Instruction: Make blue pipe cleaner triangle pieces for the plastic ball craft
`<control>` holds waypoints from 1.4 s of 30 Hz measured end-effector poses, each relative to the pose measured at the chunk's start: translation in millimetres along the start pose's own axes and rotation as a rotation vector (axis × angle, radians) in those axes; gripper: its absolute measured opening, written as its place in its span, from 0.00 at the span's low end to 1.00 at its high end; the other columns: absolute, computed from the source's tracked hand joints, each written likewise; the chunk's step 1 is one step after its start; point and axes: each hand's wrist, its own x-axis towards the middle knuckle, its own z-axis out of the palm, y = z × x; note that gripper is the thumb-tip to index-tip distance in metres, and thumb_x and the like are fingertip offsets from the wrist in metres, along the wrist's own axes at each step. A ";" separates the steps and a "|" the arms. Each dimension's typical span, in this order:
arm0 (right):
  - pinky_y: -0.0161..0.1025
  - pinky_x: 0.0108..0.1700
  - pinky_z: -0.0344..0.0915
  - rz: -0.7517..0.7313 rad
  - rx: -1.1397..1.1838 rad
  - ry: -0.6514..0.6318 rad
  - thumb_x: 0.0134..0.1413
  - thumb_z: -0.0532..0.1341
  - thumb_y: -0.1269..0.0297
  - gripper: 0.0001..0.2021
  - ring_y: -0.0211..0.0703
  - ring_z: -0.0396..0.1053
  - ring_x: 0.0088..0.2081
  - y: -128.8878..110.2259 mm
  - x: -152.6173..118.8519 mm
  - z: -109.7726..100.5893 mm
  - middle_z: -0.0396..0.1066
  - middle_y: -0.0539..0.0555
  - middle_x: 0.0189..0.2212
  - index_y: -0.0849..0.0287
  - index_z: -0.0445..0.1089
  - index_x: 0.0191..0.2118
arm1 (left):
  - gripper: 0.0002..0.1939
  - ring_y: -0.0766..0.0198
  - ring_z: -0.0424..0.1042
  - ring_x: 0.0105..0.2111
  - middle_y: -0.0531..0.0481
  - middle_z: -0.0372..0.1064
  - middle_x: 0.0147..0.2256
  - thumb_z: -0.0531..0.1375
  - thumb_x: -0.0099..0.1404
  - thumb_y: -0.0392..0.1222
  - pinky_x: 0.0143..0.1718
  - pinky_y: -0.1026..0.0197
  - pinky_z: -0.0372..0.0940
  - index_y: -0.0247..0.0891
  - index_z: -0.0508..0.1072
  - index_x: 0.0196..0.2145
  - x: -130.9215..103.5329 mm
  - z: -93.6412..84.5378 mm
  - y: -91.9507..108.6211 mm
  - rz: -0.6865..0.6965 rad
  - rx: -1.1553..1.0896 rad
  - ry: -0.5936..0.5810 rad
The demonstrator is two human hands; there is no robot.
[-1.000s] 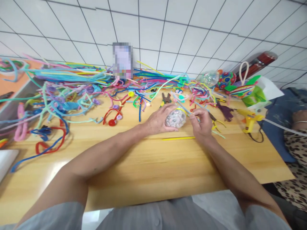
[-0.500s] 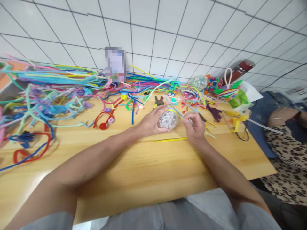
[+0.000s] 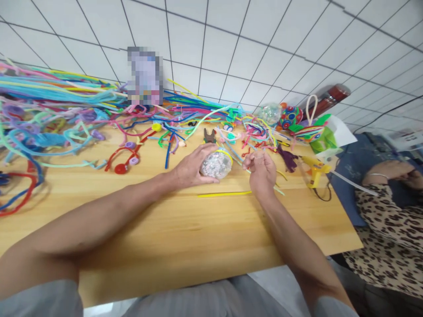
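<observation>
My left hand (image 3: 193, 167) is wrapped round a clear ball (image 3: 216, 165) filled with shiny, silvery bits. A yellow pipe cleaner (image 3: 228, 153) curves over the ball's upper right side. Just right of the ball, my right hand (image 3: 262, 169) is closed, thumb and fingers bent together; whatever is in its fingertips is too small to make out. Below the hands a straight yellow pipe cleaner (image 3: 224, 193) lies on the wooden table (image 3: 185, 237). Pliers (image 3: 209, 135) rest behind the ball, partly hidden by my left hand.
Heaps of coloured pipe cleaners (image 3: 56, 92) line the wall side. A second clear ball (image 3: 270, 113), a patterned ball (image 3: 291, 118) and a dark red cylinder (image 3: 330, 99) stand at the back right. A yellow glue gun (image 3: 315, 169) lies near the right edge, beside a seated person's sleeve (image 3: 386, 211).
The view has shifted, so most things sit further left. The ball has turned slightly in my left hand, and my right hand has rolled, its fingers now pointing more upward.
</observation>
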 end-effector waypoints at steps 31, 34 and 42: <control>0.44 0.39 0.58 0.028 -1.168 0.314 0.53 0.67 0.70 0.05 0.46 0.66 0.31 -3.4 45.5 -152.7 0.76 0.55 0.28 0.55 0.78 0.28 | 0.50 0.39 0.62 0.69 0.31 0.61 0.66 0.74 0.59 0.52 0.69 0.34 0.61 0.43 0.55 0.71 3.2 -2.2 4.1 0.024 -0.073 0.007; 0.45 0.39 0.58 -0.014 -1.144 0.296 0.50 0.69 0.74 0.07 0.46 0.65 0.31 4.3 46.0 -155.1 0.78 0.57 0.32 0.54 0.79 0.32 | 0.49 0.39 0.59 0.70 0.32 0.58 0.67 0.73 0.60 0.51 0.70 0.32 0.59 0.44 0.54 0.71 2.9 -3.6 6.0 0.003 -0.076 -0.010; 0.44 0.39 0.59 -0.024 -1.047 0.387 0.53 0.70 0.70 0.05 0.43 0.63 0.27 4.0 39.1 -153.8 0.71 0.50 0.25 0.55 0.74 0.32 | 0.48 0.39 0.61 0.66 0.33 0.58 0.64 0.71 0.60 0.52 0.68 0.34 0.61 0.45 0.54 0.71 2.2 -7.9 8.4 -0.026 -0.006 -0.030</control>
